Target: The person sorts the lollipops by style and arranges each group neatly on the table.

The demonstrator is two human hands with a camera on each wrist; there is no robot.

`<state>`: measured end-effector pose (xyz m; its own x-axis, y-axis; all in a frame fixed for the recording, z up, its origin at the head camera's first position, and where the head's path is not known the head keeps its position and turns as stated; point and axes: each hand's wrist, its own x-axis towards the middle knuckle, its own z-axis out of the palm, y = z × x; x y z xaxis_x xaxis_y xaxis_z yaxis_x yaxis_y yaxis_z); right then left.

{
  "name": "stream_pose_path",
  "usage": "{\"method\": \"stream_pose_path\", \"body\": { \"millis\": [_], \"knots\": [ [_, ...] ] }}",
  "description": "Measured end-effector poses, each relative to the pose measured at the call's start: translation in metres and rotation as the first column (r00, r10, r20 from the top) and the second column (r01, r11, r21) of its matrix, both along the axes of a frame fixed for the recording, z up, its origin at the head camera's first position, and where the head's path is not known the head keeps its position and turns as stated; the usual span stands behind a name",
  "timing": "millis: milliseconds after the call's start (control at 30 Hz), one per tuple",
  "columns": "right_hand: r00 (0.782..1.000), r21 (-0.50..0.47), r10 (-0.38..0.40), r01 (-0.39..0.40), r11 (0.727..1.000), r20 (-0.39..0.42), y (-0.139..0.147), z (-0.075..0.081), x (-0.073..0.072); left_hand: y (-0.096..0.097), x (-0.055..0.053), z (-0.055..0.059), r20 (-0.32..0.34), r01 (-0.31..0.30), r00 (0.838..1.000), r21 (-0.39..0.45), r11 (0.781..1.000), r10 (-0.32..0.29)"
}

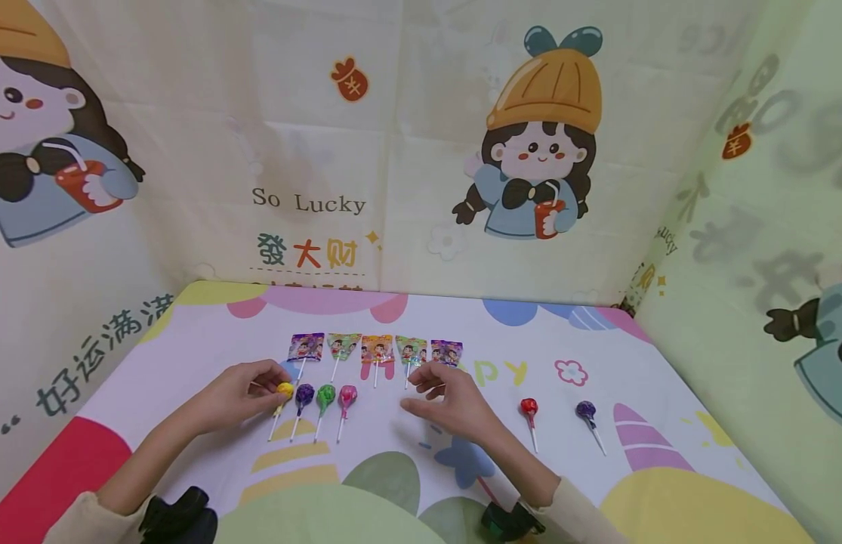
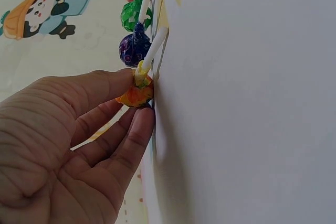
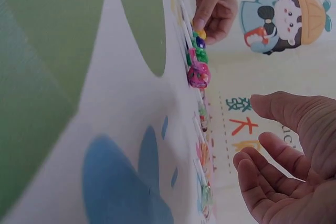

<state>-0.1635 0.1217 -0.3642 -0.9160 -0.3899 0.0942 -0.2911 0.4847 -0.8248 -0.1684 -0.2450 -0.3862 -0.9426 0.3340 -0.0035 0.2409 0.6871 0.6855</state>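
My left hand (image 1: 235, 394) pinches the yellow-orange wrapped head of a lollipop (image 2: 137, 96) between thumb and fingertips, at the left end of a short row. Beside it lie a dark purple lollipop (image 1: 304, 396), a green lollipop (image 1: 325, 396) and a pink lollipop (image 1: 349, 395), their white sticks toward me. My right hand (image 1: 454, 402) hovers over the table to the right of that row, fingers loosely bent and thumb apart, holding nothing. Its fingertips overlap the stick of a flat-wrapped green lollipop (image 1: 411, 350) in the head view.
Behind the short row, several flat-packaged lollipops, one in an orange wrapper (image 1: 377, 349), form a second row. A red lollipop (image 1: 528, 409) and another dark purple lollipop (image 1: 587, 411) lie apart to the right. A printed cloth (image 1: 421, 257) hangs behind the patterned tabletop (image 1: 488, 325).
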Motion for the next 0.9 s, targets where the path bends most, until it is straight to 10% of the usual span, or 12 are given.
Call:
{"method": "stream_pose_path", "body": {
  "millis": [900],
  "knots": [
    [0.99,0.017,-0.142,0.142,0.99,0.013,0.042,0.003,-0.001,0.0,0.0,0.002,-0.005,0.011,1.0,-0.004,1.0,-0.011]
  ]
}}
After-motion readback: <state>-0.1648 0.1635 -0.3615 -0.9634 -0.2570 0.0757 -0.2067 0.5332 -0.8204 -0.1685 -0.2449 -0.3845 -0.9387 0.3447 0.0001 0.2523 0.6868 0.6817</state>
